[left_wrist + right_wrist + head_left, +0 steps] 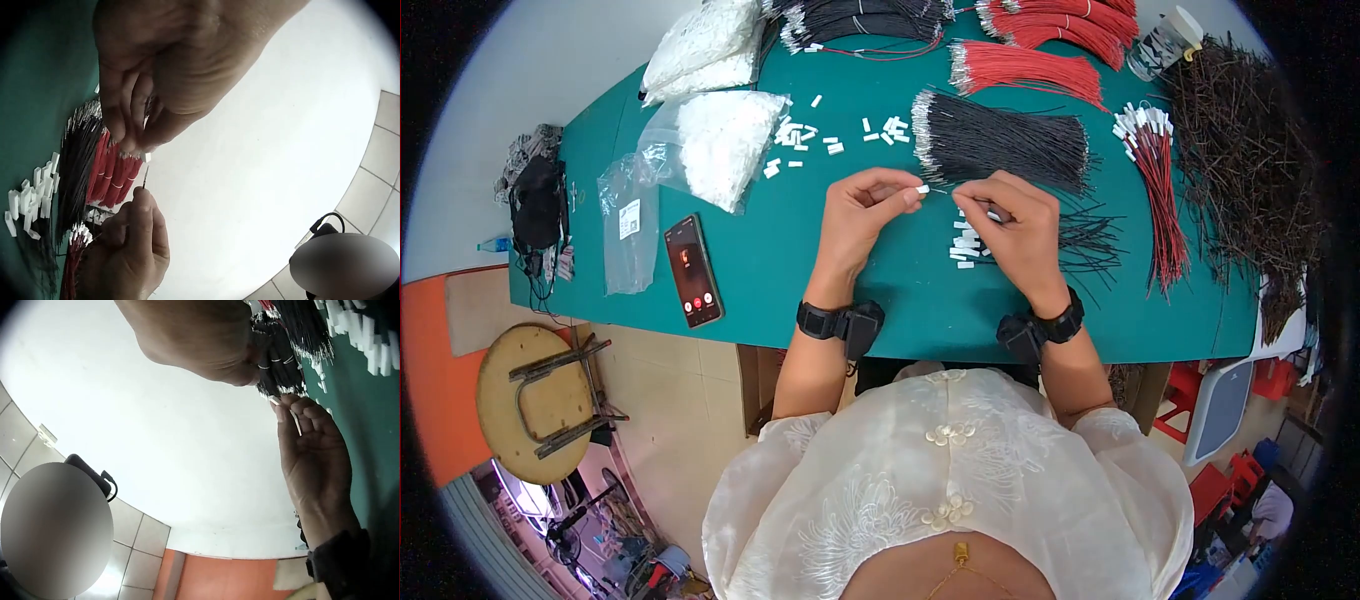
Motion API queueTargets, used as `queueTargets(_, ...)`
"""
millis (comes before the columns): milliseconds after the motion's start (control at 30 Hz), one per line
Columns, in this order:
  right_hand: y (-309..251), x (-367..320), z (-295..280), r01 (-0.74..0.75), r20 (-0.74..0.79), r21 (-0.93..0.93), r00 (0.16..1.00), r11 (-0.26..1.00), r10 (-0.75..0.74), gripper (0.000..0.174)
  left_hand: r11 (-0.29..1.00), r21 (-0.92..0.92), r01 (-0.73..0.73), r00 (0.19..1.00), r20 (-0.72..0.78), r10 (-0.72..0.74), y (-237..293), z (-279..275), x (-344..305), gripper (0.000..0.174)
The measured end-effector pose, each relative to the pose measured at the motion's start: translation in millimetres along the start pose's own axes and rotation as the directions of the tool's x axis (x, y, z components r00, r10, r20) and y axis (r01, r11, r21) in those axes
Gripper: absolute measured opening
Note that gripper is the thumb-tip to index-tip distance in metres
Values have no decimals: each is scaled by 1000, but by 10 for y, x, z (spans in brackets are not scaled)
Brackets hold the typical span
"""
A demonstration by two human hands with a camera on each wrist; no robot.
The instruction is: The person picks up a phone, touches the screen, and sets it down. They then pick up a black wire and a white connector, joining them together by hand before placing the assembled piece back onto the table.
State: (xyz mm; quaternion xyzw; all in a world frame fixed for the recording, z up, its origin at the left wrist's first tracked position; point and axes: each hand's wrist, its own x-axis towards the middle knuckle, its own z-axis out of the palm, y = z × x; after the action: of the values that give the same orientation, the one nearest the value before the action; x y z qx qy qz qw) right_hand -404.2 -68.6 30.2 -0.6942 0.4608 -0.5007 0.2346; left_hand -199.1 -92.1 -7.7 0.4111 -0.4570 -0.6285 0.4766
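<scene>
My left hand pinches a small white connector housing between thumb and fingertips. Another narrow white piece lies against its fingers in the right wrist view. Opposite it, my right hand pinches a thin wire, whose metal-tipped end points at the connector with a small gap in the left wrist view. Most of that wire is hidden by the right hand. Below the right hand lie black wires with white connectors on their ends.
Behind the hands lie a black wire bundle, red wire bundles and loose white connectors. Bags of white connectors and a phone are at left. Red-black wires, a cup and a brown wire heap stand right.
</scene>
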Motion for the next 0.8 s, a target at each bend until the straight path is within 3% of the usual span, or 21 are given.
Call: queueTargets(800,-20,-3,-15,-15,24,-9,1000,1000,15,7,1000,0,-16,1000,1,16,72,78,-35,18)
